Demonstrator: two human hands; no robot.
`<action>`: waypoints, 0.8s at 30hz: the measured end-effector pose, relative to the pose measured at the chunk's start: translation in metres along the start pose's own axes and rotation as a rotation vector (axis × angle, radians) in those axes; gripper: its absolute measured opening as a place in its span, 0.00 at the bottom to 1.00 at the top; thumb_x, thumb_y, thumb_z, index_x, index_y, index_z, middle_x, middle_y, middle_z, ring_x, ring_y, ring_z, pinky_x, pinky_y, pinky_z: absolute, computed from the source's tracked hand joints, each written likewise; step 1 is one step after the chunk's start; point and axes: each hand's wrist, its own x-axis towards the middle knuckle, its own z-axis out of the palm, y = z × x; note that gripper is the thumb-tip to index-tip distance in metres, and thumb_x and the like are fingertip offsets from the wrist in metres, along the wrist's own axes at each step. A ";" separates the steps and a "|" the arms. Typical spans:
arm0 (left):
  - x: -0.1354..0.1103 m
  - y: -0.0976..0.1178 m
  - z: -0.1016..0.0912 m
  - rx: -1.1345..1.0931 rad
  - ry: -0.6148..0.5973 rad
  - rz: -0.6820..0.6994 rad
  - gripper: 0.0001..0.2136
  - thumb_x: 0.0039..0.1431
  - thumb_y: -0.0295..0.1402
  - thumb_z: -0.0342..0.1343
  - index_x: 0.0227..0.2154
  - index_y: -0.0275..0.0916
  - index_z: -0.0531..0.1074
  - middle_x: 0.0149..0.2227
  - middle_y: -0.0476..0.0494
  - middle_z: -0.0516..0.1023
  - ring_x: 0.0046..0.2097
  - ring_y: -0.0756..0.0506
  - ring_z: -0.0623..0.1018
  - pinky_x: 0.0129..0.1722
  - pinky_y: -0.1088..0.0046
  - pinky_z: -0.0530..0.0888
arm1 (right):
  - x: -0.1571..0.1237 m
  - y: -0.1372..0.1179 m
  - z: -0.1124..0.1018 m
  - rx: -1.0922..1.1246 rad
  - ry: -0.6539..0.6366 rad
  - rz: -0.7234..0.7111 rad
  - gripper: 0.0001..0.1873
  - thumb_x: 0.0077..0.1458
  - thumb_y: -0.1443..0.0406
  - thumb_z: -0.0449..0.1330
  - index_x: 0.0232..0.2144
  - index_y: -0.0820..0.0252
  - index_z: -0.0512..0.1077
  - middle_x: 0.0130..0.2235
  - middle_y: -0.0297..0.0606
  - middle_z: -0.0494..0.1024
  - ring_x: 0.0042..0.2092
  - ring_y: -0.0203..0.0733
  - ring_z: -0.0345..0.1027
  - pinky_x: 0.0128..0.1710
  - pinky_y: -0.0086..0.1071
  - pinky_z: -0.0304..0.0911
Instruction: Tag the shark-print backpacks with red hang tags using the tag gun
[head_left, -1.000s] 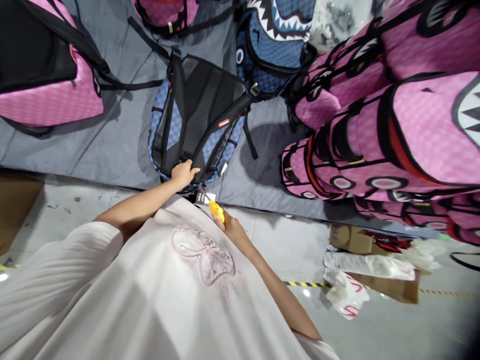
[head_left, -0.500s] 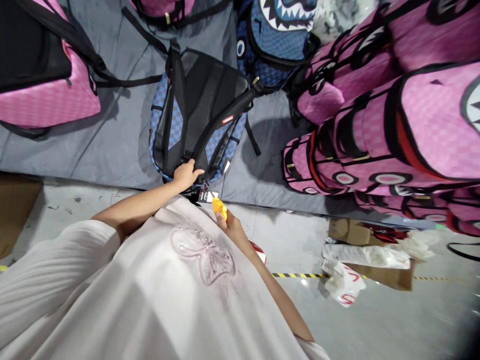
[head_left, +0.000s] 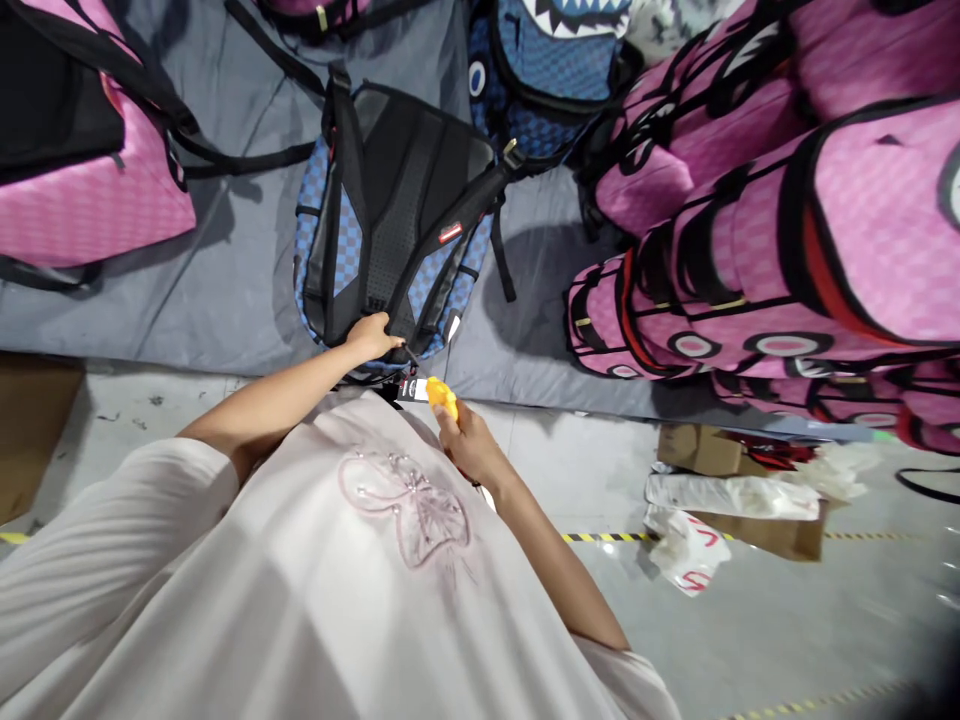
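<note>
A blue checkered backpack (head_left: pixel 390 215) lies back side up on a grey cloth (head_left: pixel 225 290), its black padded back and straps facing me. My left hand (head_left: pixel 370 335) is closed on the near edge of this backpack, beside a small hang tag (head_left: pixel 412 390). My right hand (head_left: pixel 466 440) is wrapped round a small yellow-handled tool (head_left: pixel 442 397), whose tip points at the tag just under the backpack's edge.
Pink cartoon-print backpacks (head_left: pixel 787 230) are stacked high on the right. Another blue shark-mouth backpack (head_left: pixel 555 70) lies behind, and a pink and black one (head_left: pixel 82 150) at the far left. Cardboard and plastic wrappers (head_left: pixel 727 510) litter the concrete floor; a brown box edge (head_left: pixel 34 430) at left.
My right hand with the yellow tool has shifted slightly down and toward the tag. My left hand keeps its grip on the backpack's edge. The view has tilted a little downward.
</note>
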 end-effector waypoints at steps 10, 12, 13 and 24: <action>0.008 0.003 -0.017 -0.281 -0.197 -0.096 0.07 0.55 0.32 0.64 0.33 0.38 0.72 0.28 0.47 0.76 0.32 0.44 0.78 0.32 0.72 0.72 | -0.006 -0.007 0.005 -0.040 -0.010 0.009 0.25 0.66 0.48 0.44 0.46 0.61 0.68 0.36 0.44 0.77 0.36 0.46 0.69 0.35 0.34 0.60; 0.008 0.002 -0.017 -0.298 -0.198 -0.079 0.10 0.51 0.30 0.66 0.34 0.38 0.72 0.30 0.48 0.77 0.33 0.44 0.78 0.33 0.72 0.72 | -0.009 -0.006 0.004 -0.028 -0.045 -0.002 0.25 0.66 0.47 0.45 0.47 0.61 0.69 0.37 0.44 0.77 0.37 0.47 0.70 0.36 0.34 0.61; 0.008 0.003 -0.015 -0.257 -0.160 -0.076 0.11 0.50 0.33 0.67 0.34 0.38 0.72 0.31 0.46 0.78 0.35 0.43 0.79 0.34 0.71 0.72 | -0.010 -0.005 0.003 -0.019 -0.075 -0.021 0.25 0.65 0.47 0.46 0.46 0.60 0.69 0.38 0.43 0.77 0.39 0.47 0.70 0.37 0.34 0.61; 0.010 0.005 -0.028 -0.666 -0.316 -0.166 0.09 0.58 0.28 0.59 0.26 0.38 0.66 0.26 0.51 0.73 0.30 0.51 0.75 0.39 0.72 0.71 | -0.001 -0.010 -0.006 0.282 -0.053 0.036 0.25 0.62 0.42 0.48 0.37 0.56 0.63 0.20 0.28 0.66 0.19 0.36 0.60 0.21 0.30 0.56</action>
